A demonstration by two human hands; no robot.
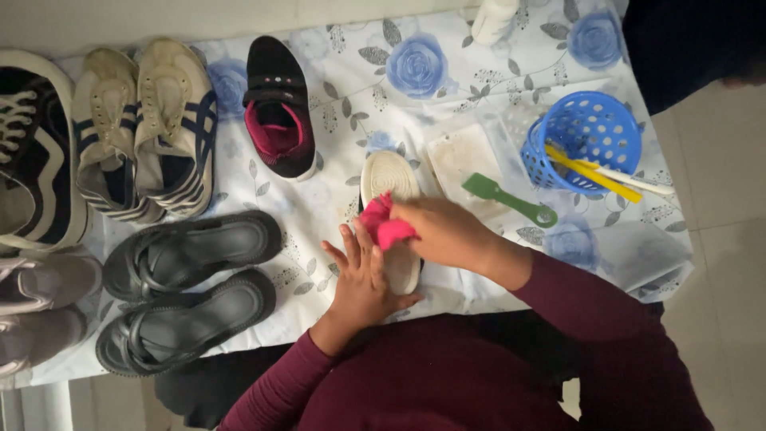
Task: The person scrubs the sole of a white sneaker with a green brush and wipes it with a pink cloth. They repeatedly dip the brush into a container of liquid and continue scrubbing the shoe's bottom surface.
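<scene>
A floral cloth (447,48) covers the table. At the left stand a black-and-white sneaker (32,152), a pair of cream shoes (144,128) and a black shoe (279,108) with pink lining. Below them lie two black sandals (187,291). At the right, a blue basket (586,140) holds yellow and white sticks; a green brush (507,198) lies beside it.
</scene>
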